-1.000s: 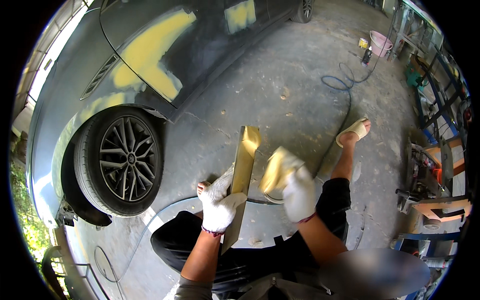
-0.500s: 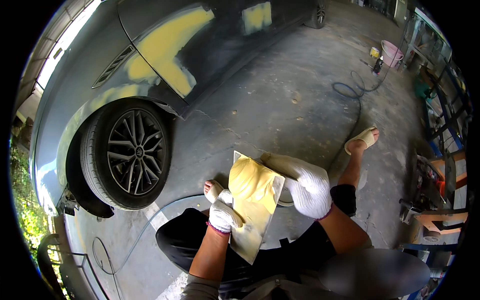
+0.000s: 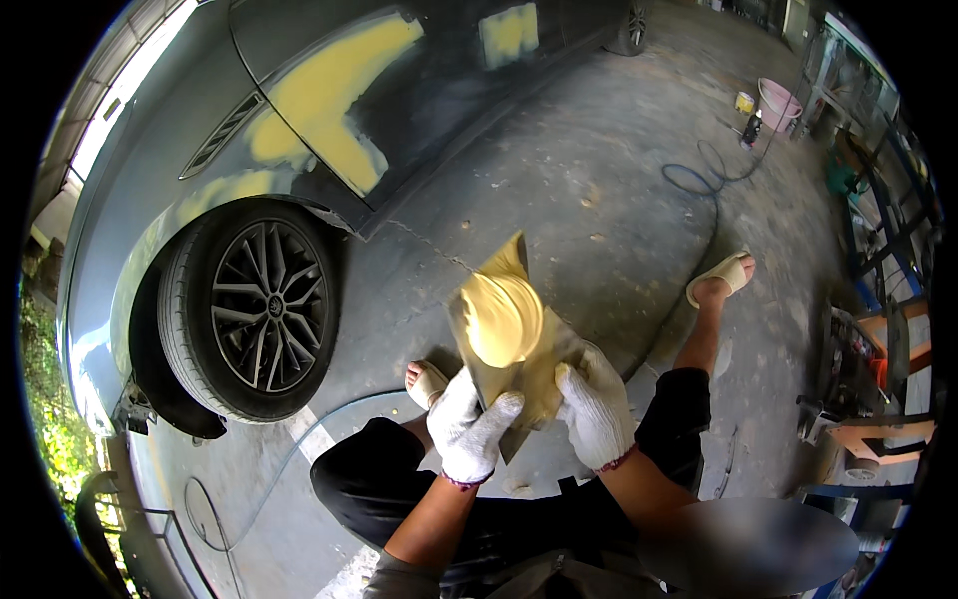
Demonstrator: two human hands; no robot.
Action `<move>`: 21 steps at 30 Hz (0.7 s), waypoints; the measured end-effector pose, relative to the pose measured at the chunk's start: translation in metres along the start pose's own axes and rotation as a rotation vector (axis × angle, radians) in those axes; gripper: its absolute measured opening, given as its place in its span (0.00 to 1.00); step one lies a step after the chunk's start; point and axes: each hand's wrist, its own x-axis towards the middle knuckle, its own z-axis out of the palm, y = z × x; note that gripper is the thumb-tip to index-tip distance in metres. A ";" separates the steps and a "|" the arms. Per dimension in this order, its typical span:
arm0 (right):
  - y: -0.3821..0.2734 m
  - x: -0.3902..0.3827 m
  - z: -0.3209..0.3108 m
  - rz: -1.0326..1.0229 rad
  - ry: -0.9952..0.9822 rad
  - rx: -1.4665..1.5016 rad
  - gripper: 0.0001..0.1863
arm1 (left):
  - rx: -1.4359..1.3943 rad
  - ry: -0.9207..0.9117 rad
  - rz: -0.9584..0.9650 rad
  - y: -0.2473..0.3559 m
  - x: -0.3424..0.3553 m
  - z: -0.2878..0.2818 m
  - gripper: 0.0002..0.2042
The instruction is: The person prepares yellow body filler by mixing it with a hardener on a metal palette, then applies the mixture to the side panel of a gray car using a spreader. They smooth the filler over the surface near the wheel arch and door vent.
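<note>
My left hand (image 3: 469,429), in a white knit glove, grips a flat grey mixing board (image 3: 489,380), its thumb on the upper face. A thick, ridged mound of yellow body filler (image 3: 502,321) lies at the far part of the board. My right hand (image 3: 596,404), gloved alike, is closed on a flat filler spreader (image 3: 544,391) smeared with yellow. The spreader overlaps the board, so where one ends and the other begins is partly hidden. Both are in front of my knees, away from the car.
At the left stands a dark grey car (image 3: 419,120) with yellow filler patches (image 3: 334,90) on door and fender, and its front wheel (image 3: 269,304). A hose (image 3: 689,180) curls on the floor. A pink bucket (image 3: 778,105) and yellow can (image 3: 744,102) stand far right, near metal racks (image 3: 888,220).
My right hand has come back toward me and turned, so its thumb now shows. The board has tilted, the filler mound has shifted to a rounder heap, and my left thumb has moved rightward.
</note>
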 end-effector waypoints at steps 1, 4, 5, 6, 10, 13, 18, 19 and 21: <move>0.001 0.002 0.002 -0.019 0.000 0.017 0.11 | 0.156 -0.043 0.111 -0.001 0.001 -0.002 0.21; -0.018 0.017 0.005 -0.143 -0.037 0.021 0.13 | 0.434 -0.130 0.341 -0.007 -0.004 -0.007 0.24; -0.026 0.021 0.006 -0.162 -0.036 0.016 0.14 | 0.440 -0.137 0.349 -0.007 -0.006 -0.006 0.24; -0.037 0.022 0.008 -0.144 -0.010 0.008 0.14 | 0.447 -0.149 0.361 -0.008 -0.006 -0.005 0.24; -0.052 0.024 0.003 -0.181 -0.063 0.003 0.16 | 0.554 -0.200 0.462 -0.021 -0.005 -0.003 0.25; -0.060 0.020 0.008 -0.256 -0.199 -0.034 0.15 | 0.590 -0.229 0.458 -0.025 -0.004 0.000 0.23; -0.072 0.006 0.003 -0.544 -0.210 -0.419 0.11 | 0.386 -0.310 0.203 -0.020 0.008 0.002 0.22; -0.083 0.001 0.008 -0.566 -0.184 -0.385 0.11 | 0.291 -0.347 0.067 -0.021 0.009 -0.002 0.22; -0.094 0.004 0.006 -0.677 -0.390 -0.282 0.17 | -0.294 -0.434 -0.389 -0.051 0.008 -0.021 0.21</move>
